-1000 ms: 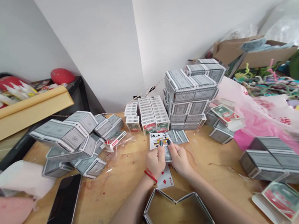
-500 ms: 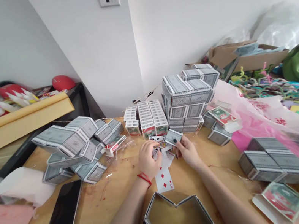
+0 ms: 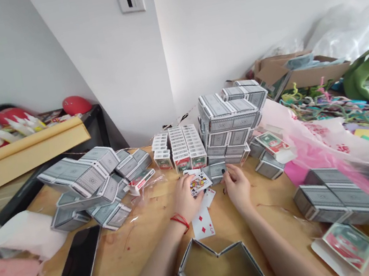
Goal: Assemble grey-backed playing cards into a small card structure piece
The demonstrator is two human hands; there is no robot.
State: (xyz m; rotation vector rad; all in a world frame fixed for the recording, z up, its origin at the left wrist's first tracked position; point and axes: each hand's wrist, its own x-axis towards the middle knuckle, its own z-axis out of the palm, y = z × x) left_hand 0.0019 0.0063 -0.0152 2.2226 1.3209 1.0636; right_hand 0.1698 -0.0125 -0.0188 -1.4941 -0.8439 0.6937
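On the wooden bench (image 3: 142,245), just before the stacked card boxes (image 3: 186,149), the left hand (image 3: 184,201) keeps its grip closed on a face card (image 3: 198,183). Just beside it, the right hand (image 3: 238,186) grips a grey-backed card pile (image 3: 216,171). A diamond card (image 3: 202,224) lies flat near the left wrist.

Grey patterned card boxes (image 3: 226,111), a white diamond card (image 3: 202,224) with red pips, a red wrist string (image 3: 179,218), tan wooden table (image 3: 141,240).

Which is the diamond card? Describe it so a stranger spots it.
Find the wooden table, then the heart-shaped card frame at its near edge. Beyond the frame's notch lies the diamond card, face up, showing red pips, unlike the picture card at the left hand.
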